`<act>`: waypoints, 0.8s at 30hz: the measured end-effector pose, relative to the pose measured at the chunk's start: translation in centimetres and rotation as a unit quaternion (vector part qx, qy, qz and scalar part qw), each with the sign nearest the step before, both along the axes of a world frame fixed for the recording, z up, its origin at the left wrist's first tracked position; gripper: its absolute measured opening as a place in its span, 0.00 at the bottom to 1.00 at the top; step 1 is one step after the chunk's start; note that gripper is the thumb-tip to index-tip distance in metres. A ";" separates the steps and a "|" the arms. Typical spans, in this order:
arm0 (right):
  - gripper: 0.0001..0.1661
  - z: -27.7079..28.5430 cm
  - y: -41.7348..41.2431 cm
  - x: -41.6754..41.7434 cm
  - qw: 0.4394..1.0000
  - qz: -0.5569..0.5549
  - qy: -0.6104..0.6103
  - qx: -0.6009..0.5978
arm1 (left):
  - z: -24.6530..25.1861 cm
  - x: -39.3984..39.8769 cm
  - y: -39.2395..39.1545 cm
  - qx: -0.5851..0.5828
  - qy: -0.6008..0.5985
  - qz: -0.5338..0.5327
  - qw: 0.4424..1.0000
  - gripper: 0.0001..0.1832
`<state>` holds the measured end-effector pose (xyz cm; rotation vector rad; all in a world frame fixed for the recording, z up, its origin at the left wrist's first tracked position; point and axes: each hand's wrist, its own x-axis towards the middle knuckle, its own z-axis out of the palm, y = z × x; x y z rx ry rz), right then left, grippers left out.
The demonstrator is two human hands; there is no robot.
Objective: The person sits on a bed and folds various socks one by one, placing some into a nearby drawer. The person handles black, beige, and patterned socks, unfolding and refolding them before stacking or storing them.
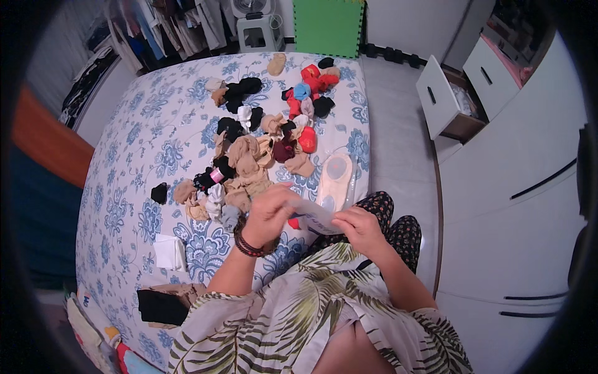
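Note:
My left hand (270,211), with a dark braided bracelet at the wrist, pinches one end of a translucent plastic strip (315,218) that bears writing. The strip's other end is between the thumb and fingers of my right hand (357,226). Just beyond the hands, a pale no-show sock with grey pads (335,180) lies on clear plastic at the mattress edge. To its left spreads a heap of rolled and loose socks, among them beige ones (245,154), a maroon one (283,150), a red one (307,140) and a black pair with a pink band (216,176).
A blue-flowered sheet (159,121) covers the bed. Folded white cloth (169,253) and a black folded cloth (162,307) lie at the lower left. An open drawer (437,98) juts from the white cabinet at right. Beyond the bed stand a green foam mat (328,28) and a stool (258,33).

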<state>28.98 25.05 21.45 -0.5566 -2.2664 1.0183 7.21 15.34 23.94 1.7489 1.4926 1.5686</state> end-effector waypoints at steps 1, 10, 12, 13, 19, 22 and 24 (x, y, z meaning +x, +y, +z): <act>0.07 -0.7 0.1 0.2 1.000 -0.005 -0.002 -0.017 | 0.3 -0.8 -0.2 0.009 -0.007 0.015 1.000 0.04; 0.06 0.1 1.0 -0.5 0.999 -0.046 -0.023 0.008 | -5.0 -5.8 0.8 -0.014 -0.028 0.231 0.973 0.11; 0.06 0.0 1.2 -1.3 0.998 -0.061 -0.018 -0.005 | -4.4 -5.2 1.3 0.035 0.199 0.358 0.912 0.14; 0.06 -0.8 1.2 -1.9 0.998 -0.066 -0.012 -0.007 | -4.9 -4.3 1.2 -0.030 0.095 0.343 0.934 0.13; 0.06 -5.3 -1.5 -3.7 0.997 -0.061 -0.034 -0.044 | -8.6 2.7 -0.2 -0.381 -0.427 0.052 0.818 0.23; 0.06 -5.7 -2.7 -3.8 0.998 -0.015 -0.037 -0.043 | -10.3 3.0 0.2 -0.369 -0.461 0.059 0.805 0.20; 0.06 -6.2 -3.1 -4.0 0.965 -0.007 -0.034 -0.260 | -11.0 2.7 0.5 -0.355 -0.445 0.064 0.820 0.18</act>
